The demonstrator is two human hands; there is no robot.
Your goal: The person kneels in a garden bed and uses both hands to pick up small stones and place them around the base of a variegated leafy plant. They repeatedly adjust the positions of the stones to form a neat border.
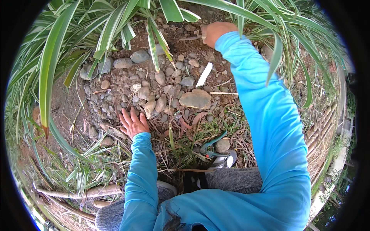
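Observation:
My left hand (pixel 133 123) rests palm down with fingers spread, on the pebbles (pixel 111 104) where they meet dry grass. Reaching forward, my right hand (pixel 216 32) is closed low over the brown soil (pixel 192 48) between striped green-and-white leafy plants. A thin, pale brown strand (pixel 190 38) shows at its fingertips; whether the fingers grip it is hard to see. Between the hands lie a flat brown stone (pixel 195 99) and a white strip (pixel 204 74). Pruning shears (pixel 212 144) with teal handles lie near my foot, beside a round stone (pixel 222 145).
Long striped leaves (pixel 108 34) overhang the far side and the left. A row of larger grey stones (pixel 123 63) lines the soil. Cut branches (pixel 83 191) lie at the near left, and dry stalks (pixel 322 131) at the right. My shoe (pixel 225 159) is close to the shears.

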